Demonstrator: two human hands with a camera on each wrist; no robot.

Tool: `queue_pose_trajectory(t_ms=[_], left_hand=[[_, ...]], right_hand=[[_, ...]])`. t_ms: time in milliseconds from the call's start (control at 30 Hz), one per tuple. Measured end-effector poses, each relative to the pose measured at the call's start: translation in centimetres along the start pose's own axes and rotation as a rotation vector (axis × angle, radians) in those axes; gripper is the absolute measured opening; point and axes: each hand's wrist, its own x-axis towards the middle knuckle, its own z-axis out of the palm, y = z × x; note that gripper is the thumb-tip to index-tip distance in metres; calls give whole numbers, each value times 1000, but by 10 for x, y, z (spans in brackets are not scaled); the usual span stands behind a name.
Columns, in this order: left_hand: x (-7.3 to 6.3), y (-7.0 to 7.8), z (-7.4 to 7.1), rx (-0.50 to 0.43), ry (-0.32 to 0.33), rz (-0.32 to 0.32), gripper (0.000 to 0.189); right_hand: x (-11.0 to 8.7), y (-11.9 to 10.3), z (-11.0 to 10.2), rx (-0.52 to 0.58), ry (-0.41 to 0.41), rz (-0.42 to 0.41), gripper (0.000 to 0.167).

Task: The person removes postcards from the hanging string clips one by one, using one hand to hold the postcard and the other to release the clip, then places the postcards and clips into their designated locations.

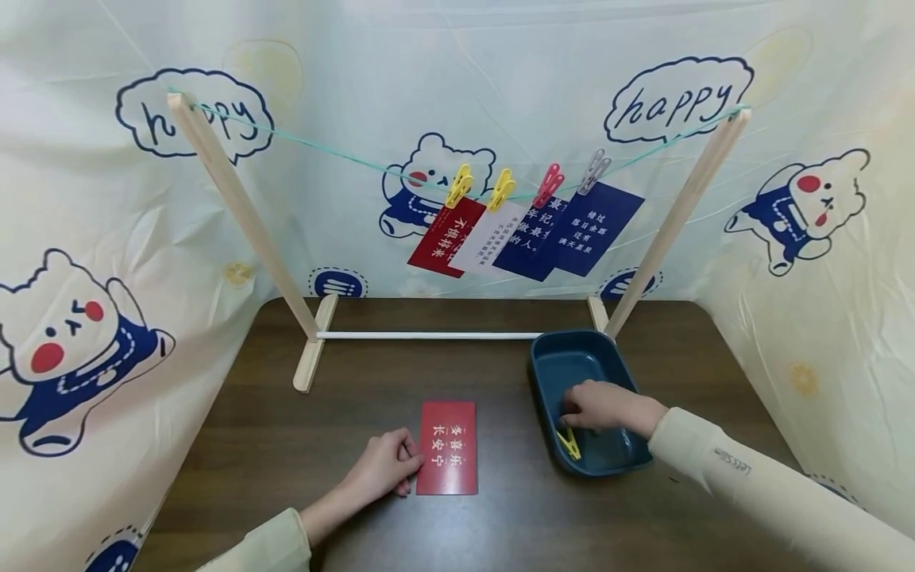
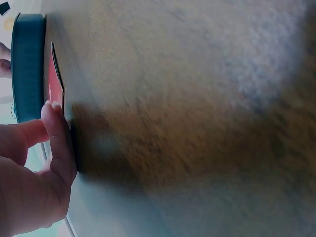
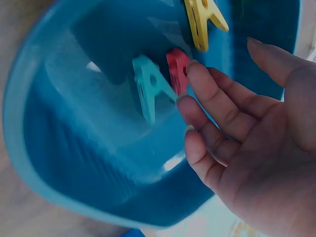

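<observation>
My left hand (image 1: 382, 465) pinches the left edge of a red card (image 1: 457, 429) with white characters, which lies on the table. In the left wrist view thumb and finger meet at the card's edge. Inside a dark blue basin (image 1: 541, 397), my right hand (image 1: 608, 403) reaches down with loosely bent fingers, the thumb apart from them. The right wrist view shows its fingertips beside a red clothespin (image 3: 177, 68) and a teal clothespin (image 3: 147, 84); whether they touch is unclear. A yellow clothespin (image 3: 201, 24) lies near the thumb.
Behind, a wooden frame (image 1: 243, 214) carries a sagging teal cord (image 1: 322, 148). Yellow, pink and grey clothespins hold a red card (image 1: 445, 238), a white card (image 1: 486, 242) and blue cards (image 1: 593, 229) on it. A white rod (image 1: 429, 335) joins the frame's feet.
</observation>
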Motion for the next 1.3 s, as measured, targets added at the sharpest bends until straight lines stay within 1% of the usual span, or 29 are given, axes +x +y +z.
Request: queue_pose_trajectory(t_ms=[33, 67, 200, 367, 533, 667, 767, 867, 900, 1000, 1100, 1167, 1300], left_hand=[[0, 0, 0, 7, -2, -1, 18], [0, 0, 0, 12, -2, -3, 19], [1, 0, 0, 26, -2, -8, 19], [2, -1, 0, 36, -6, 6, 19], [1, -1, -3, 117, 12, 26, 17], [4, 4, -11, 177, 47, 40, 16], [9, 11, -19, 182, 82, 45, 15], [15, 20, -28, 163, 115, 61, 12], [17, 24, -31, 163, 130, 70, 11], [24, 33, -39, 172, 185, 112, 9], [32, 43, -47, 183, 248, 181, 8], [37, 51, -54, 165, 286, 238, 8], [48, 66, -67, 120, 351, 348, 10]], right_hand=[[-3, -6, -5, 15, -4, 18, 18], [-4, -7, -7, 31, 5, 11, 18], [-6, -7, -10, 45, 22, 9, 16], [-6, -8, -14, 51, 45, -7, 14], [-3, -11, -20, 47, 101, -45, 16], [-1, -18, -29, -16, 174, -83, 17], [-1, -26, -39, -106, 261, -115, 15], [-1, -35, -49, -194, 359, -142, 14], [-1, -37, -52, -230, 397, -164, 13], [1, -47, -62, -287, 493, -216, 13], [1, -58, -75, -314, 574, -265, 13], [1, -66, -85, -311, 611, -278, 13], [-1, -85, -105, -291, 660, -287, 14]])
